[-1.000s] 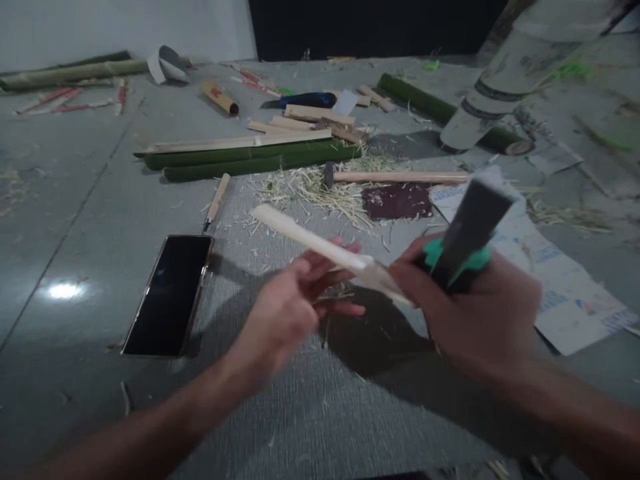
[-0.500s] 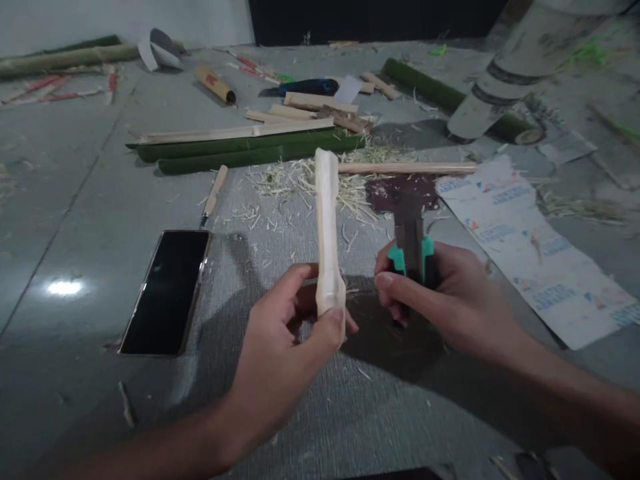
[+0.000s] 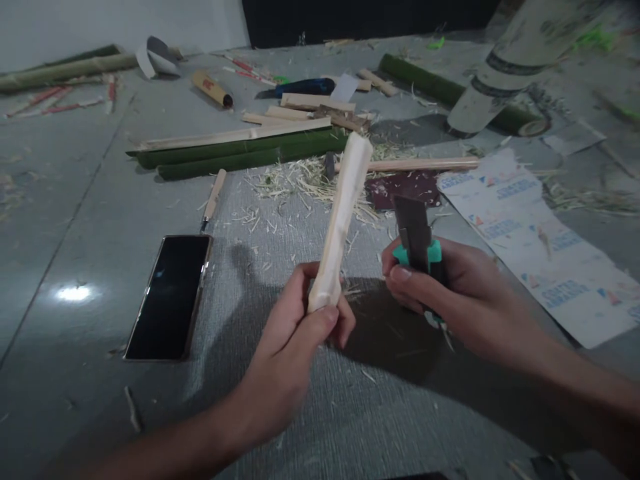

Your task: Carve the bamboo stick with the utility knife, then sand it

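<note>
Bamboo strip (image 3: 346,207) is gripped by curled left hand (image 3: 295,340), teal-handled tool (image 3: 417,237) by closed right hand (image 3: 460,293); blue-handled cutter (image 3: 307,87) is seen toward far edge of floor (image 3: 115,207).

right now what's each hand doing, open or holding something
Left hand: closed, holding a pale carved bamboo piece.
Right hand: closed, holding a utility knife.

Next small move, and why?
Probably bring the tool across to the strip: the right hand grips the tool, the left hand holds the strip by its near end, leaving its length exposed, and a gap separates the two. Shavings beyond suggest trimming.
</note>
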`<action>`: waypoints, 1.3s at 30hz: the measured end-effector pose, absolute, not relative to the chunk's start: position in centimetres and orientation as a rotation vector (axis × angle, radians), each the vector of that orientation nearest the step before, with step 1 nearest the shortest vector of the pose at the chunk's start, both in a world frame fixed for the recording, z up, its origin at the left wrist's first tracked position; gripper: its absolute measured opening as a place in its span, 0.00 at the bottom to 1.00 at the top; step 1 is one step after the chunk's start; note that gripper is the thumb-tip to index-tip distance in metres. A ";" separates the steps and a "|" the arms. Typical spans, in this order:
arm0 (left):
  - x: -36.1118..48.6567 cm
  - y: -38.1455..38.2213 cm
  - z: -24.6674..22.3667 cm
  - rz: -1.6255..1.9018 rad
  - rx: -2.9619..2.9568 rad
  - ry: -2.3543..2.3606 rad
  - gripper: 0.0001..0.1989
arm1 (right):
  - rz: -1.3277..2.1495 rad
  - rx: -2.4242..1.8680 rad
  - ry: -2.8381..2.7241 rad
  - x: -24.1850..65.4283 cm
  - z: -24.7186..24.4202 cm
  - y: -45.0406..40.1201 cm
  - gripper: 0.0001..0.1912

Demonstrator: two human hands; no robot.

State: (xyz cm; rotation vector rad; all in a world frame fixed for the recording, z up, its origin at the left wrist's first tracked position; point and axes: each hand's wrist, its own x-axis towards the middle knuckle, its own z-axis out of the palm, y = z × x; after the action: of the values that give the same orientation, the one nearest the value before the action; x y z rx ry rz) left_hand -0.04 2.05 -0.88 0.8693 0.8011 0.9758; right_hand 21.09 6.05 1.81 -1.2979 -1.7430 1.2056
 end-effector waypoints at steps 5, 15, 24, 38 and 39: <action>-0.1 2.3 -1.4 0.942 0.741 0.716 0.11 | 1.021 -1.269 -1.921 21.4 1.9 5.8 0.14; -0.1 2.3 -0.8 0.874 0.613 0.705 0.05 | 1.033 -1.239 -1.899 21.8 1.6 5.6 0.14; -0.1 2.4 -0.8 0.879 0.580 0.635 0.05 | 1.086 -1.249 -1.903 21.7 2.0 5.6 0.15; -0.8 1.6 -0.7 0.869 0.735 0.848 0.13 | 0.629 -1.014 -2.464 21.1 1.3 5.0 0.10; -0.7 1.6 -0.6 0.856 0.742 0.868 0.13 | 0.592 -0.998 -2.492 21.0 1.3 4.9 0.10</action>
State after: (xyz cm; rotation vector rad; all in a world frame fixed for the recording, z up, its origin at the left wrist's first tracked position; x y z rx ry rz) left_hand -0.74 1.56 -0.63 0.7421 0.8678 0.8563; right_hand 21.01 4.89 1.31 -0.9981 -2.4919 0.5922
